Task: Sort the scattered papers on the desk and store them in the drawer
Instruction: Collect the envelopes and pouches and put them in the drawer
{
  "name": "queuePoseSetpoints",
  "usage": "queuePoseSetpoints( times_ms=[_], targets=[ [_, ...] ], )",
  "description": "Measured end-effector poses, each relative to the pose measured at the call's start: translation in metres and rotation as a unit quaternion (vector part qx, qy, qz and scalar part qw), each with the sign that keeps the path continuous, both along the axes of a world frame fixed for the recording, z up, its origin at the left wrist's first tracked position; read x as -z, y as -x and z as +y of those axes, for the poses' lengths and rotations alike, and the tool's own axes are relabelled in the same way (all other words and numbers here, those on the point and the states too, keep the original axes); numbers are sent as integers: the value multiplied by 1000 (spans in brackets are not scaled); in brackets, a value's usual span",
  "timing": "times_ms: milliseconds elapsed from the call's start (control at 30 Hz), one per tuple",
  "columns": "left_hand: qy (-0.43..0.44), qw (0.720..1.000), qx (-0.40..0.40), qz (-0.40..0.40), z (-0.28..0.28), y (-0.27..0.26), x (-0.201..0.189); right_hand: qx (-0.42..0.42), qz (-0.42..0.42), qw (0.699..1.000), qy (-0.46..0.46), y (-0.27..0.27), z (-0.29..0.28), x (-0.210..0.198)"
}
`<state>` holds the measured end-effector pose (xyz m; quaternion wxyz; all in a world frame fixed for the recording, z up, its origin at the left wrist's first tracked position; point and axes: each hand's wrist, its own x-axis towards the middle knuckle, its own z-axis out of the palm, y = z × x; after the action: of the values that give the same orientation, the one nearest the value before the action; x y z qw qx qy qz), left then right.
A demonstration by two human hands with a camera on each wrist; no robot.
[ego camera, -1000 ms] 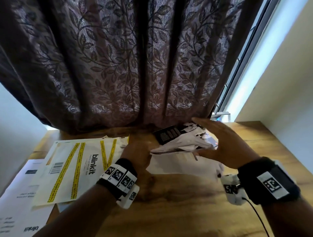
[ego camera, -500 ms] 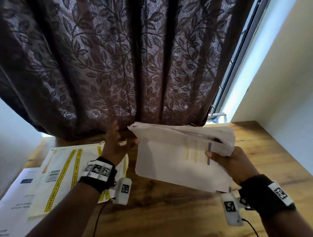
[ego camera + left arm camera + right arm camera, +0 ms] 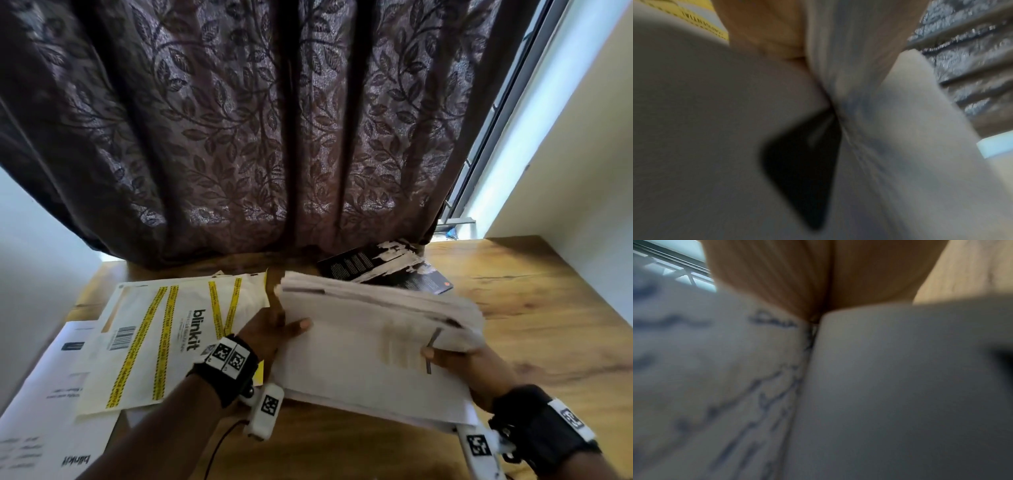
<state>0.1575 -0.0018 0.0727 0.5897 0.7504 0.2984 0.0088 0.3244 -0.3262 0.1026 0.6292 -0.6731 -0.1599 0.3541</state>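
I have a thick stack of papers (image 3: 370,346) lifted off the desk (image 3: 534,301), held between both hands. My left hand (image 3: 270,325) holds the left edge, thumb on top and fingers curled under. My right hand (image 3: 462,363) pinches the right edge the same way. Both grips are closed on the stack. The wrist views are too blurry to show more than paper close up. The stack looks light but floppy. The top sheets bend and slide, so I think loose ones could slip out if I tilt it. I would keep a hand on each side edge and squeeze a little, then tap it straight on the desk. More papers wait on the left: a white envelope with yellow tape (image 3: 171,339) and white printed sheets (image 3: 51,404) under it. A dark torn booklet (image 3: 383,267) lies behind the stack, near the curtain (image 3: 239,120). I cannot see the drawer from here.
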Motion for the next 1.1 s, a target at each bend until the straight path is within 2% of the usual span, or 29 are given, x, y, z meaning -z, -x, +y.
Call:
queuePoseSetpoints(
  times_ms=[33, 67, 100, 167, 233, 333, 400, 500, 633, 867, 967, 1100],
  targets=[
    [23, 999, -33, -3, 6, 1, 8, 26, -10, 1000, -1, -1, -2, 8],
    [8, 997, -71, 0, 14, 1, 16, 55, -25, 998, 7, -2, -4, 13],
    [-50, 993, -106, 2, 23, 3, 26, 83, -30, 996, 9, -4, -5, 19],
    [-208, 960, -174, 77, 44, 9, 46, 131, -4, 991, 4, -8, -7, 35],
    [-289, 930, -193, 121, 54, 14, 55, 187, 48, 981, -6, -9, -10, 53],
    [-324, 921, -110, 185, 55, 11, 69, 230, 84, 968, 48, -5, -13, 77],
    [-324, 919, -82, 211, 45, 2, 70, 248, 112, 961, 52, -3, -11, 84],
    [-324, 923, -54, 202, 17, -8, 61, 263, 150, 953, 16, 2, -3, 84],
    [-394, 890, 9, 231, -5, -17, 66, 230, 163, 958, -44, 3, 2, 74],
    [-414, 862, 65, 285, -36, -24, 66, 206, 183, 957, -91, -2, 12, 67],
    [-400, 871, 76, 275, -48, -25, 64, 192, 177, 961, -95, 0, 15, 67],
    [-353, 915, 112, 162, -72, -23, 72, 172, 188, 963, -90, 2, 15, 74]
  ],
)
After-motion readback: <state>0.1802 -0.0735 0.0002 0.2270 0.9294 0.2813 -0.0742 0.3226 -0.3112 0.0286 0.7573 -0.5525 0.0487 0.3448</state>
